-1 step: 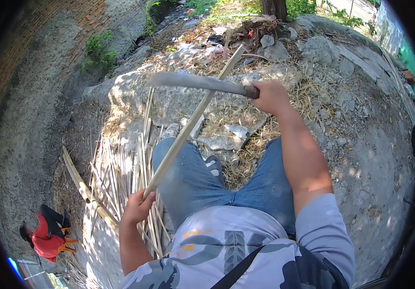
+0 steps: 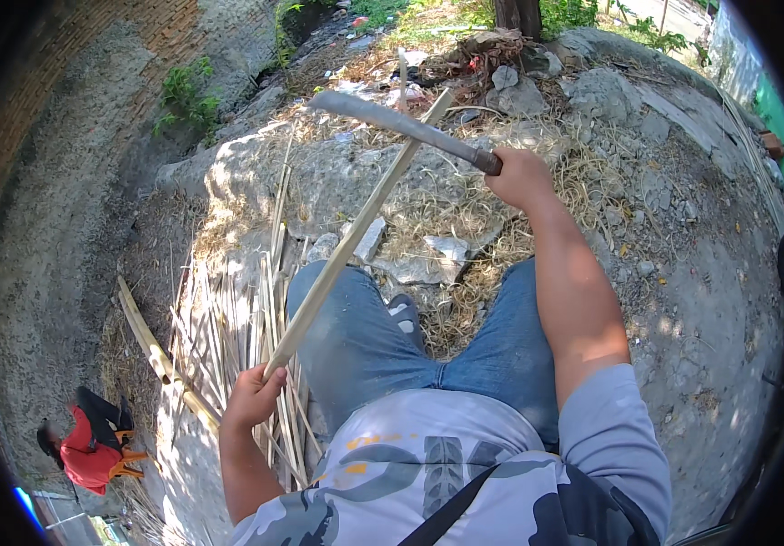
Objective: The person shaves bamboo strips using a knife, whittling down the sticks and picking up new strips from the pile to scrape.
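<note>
Pale strip (image 2: 348, 247), gripped in the left hand (image 2: 254, 398), is now crossed nearer its far tip by the blade (image 2: 376, 114) clasped in the right hand (image 2: 521, 176), suggesting an advancing stroke

Strip (image 2: 353, 241) at centre, knife (image 2: 374, 116) across its far end; pile of strips (image 2: 219, 332), left; tree trunk (image 2: 519, 16), far, right of centre.

L hand (image 2: 254, 398) low, clenched, R hand (image 2: 521, 179) clenched, R arm (image 2: 579, 287) fwd
</note>
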Available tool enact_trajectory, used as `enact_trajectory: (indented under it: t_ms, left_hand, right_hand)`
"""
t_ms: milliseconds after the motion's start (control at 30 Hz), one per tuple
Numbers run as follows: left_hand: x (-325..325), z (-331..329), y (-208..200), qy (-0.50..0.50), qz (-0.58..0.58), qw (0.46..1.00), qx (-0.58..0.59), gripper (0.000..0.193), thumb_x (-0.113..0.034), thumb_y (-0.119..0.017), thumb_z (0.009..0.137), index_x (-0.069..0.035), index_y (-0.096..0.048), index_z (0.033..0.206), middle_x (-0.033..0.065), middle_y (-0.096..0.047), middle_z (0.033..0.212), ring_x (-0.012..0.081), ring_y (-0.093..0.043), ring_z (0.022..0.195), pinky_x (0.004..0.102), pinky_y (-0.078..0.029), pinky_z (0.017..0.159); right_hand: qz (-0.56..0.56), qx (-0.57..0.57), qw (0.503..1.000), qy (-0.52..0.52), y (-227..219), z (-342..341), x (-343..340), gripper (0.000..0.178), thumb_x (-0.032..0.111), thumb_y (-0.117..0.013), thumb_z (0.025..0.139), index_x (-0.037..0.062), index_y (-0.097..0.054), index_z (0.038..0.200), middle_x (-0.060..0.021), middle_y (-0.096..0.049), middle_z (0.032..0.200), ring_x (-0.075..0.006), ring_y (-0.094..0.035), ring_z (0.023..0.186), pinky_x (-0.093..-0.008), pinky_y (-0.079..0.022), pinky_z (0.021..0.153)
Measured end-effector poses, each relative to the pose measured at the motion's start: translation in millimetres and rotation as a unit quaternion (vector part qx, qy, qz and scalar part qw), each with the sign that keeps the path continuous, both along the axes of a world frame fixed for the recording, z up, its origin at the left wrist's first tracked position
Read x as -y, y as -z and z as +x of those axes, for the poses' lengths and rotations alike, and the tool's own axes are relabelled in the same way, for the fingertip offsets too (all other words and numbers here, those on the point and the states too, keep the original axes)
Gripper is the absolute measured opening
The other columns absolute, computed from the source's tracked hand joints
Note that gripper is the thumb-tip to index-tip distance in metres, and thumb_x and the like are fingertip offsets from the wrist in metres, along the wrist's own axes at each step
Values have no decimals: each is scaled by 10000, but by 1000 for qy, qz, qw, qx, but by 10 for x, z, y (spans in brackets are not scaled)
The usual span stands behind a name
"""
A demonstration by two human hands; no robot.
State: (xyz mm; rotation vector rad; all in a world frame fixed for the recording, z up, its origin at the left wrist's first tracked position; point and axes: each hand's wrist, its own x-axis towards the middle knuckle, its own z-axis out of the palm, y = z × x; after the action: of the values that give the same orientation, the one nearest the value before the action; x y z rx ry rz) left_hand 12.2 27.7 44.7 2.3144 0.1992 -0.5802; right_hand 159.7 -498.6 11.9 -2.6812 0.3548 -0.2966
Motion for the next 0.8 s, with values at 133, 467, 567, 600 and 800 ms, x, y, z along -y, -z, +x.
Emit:
enact_trajectory:
  t_ms: [133, 467, 567, 600, 800]
  left_hand:
    - [-26, -115, -149, 13, 21, 1000, 8, 362, -369, -668, 1009, -15, -713, 952, -41, -572, 696, 64, -483, 661, 287, -416, 591]
    - [-53, -227, 154, -6, 8, 999, 46, 350, -347, -674, 1006, -3, -704, 946, -33, -576, 690, 63, -480, 648, 288, -413, 575]
    - [138, -151, 72, 6, -1, 1000, 29, 354, -346, -662, 1018, 6, -695, 1009, -24, -587, 708, 69, -481, 654, 292, -419, 580]
    - [180, -127, 68, 5, -3, 1000, 30, 354, -346, -662, 1018, 6, -695, 1009, -24, -587, 708, 69, -481, 654, 292, -419, 580]
    - [244, -37, 105, 50, -10, 998, 24, 374, -357, -639, 1030, 12, -702, 1023, -15, -583, 720, 89, -492, 676, 293, -434, 604]
  right_hand:
    - [41, -27, 997, 60, 47, 20, 225, 274, 293, -699, 813, 149, -735, 1043, -135, -734, 1046, -327, -704, 1011, -485, -547, 883]
    - [157, -65, 985, -27, -54, -8, 49, 341, 308, -698, 752, 81, -735, 1003, -172, -731, 997, -365, -697, 951, -460, -539, 853]
    - [153, -48, 982, -97, -34, -51, -39, 339, 300, -702, 729, 80, -741, 984, -182, -728, 939, -376, -694, 907, -462, -541, 823]
    - [126, -25, 982, -139, -4, -58, -101, 338, 295, -708, 718, 83, -745, 979, -186, -725, 906, -380, -693, 885, -464, -544, 808]
    - [-99, 65, 960, -254, -82, -132, -406, 163, 250, -736, 688, 154, -706, 816, -85, -710, 759, -331, -703, 845, -467, -547, 820]
